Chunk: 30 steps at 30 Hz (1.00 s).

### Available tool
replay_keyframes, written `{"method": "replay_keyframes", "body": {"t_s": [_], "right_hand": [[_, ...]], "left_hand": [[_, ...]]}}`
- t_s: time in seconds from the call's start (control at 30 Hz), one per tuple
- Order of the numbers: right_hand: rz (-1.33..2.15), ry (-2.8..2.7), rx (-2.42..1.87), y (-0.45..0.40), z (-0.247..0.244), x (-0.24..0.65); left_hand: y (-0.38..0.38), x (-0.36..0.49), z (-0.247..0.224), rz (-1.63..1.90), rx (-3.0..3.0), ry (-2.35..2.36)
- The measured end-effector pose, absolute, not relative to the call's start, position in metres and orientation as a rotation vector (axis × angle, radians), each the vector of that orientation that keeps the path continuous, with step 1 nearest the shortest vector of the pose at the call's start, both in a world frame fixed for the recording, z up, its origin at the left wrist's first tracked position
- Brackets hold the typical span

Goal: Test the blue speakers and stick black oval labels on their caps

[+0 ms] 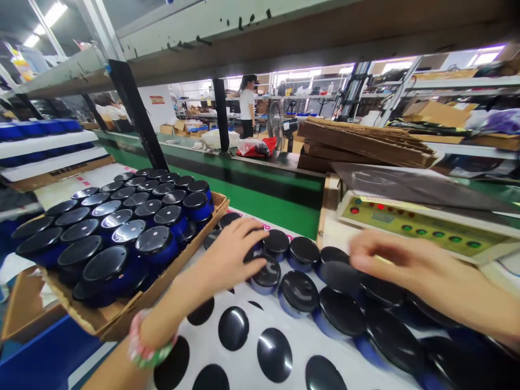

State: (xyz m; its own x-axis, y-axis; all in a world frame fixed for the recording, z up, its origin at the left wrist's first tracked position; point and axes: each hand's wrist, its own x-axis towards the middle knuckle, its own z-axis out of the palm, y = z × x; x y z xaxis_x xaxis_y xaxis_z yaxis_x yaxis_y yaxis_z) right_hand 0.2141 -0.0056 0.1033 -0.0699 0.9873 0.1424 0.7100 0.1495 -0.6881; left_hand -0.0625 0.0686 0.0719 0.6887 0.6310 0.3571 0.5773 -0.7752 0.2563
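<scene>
My left hand reaches over rows of blue round containers with glossy black tops. Its fingers and thumb are spread, close above a container; whether they touch it is unclear. A bead bracelet circles the left wrist. To the right, my right hand is smeared by motion. At its fingertips is a blurred black disc, apparently pinched at its edge above the containers. Loose glossy black discs lie on a white sheet in front.
A cardboard tray packed with similar containers stands at left. A control box with lit buttons is at right. Behind run a green conveyor belt and a low overhead beam. Flattened cardboard lies beyond; a person stands farther back.
</scene>
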Motion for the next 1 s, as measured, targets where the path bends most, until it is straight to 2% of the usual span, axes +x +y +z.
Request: {"method": "replay_keyframes", "body": {"t_s": [0.1, 0.2, 0.33, 0.5, 1.0], "right_hand": [[0.877, -1.708, -1.542, 0.059, 0.096, 0.184], [0.993, -1.591, -1.559, 0.098, 0.072, 0.164], [1.084, -1.561, -1.572, 0.107, 0.051, 0.160], [1.181, -1.479, -1.615, 0.102, 0.050, 0.163], [1.003, -1.599, -1.650, 0.103, 0.044, 0.161]], "left_hand": [[0.118, -0.053, 0.070, 0.429, 2.712, 1.074], [0.140, -0.047, 0.060, 0.325, 2.639, 0.931], [0.144, -0.050, 0.053, 0.316, 2.569, 0.724], [0.145, -0.051, 0.045, 0.364, 2.589, 0.772], [0.142, -0.044, 0.045, 0.381, 2.638, 0.852]]}}
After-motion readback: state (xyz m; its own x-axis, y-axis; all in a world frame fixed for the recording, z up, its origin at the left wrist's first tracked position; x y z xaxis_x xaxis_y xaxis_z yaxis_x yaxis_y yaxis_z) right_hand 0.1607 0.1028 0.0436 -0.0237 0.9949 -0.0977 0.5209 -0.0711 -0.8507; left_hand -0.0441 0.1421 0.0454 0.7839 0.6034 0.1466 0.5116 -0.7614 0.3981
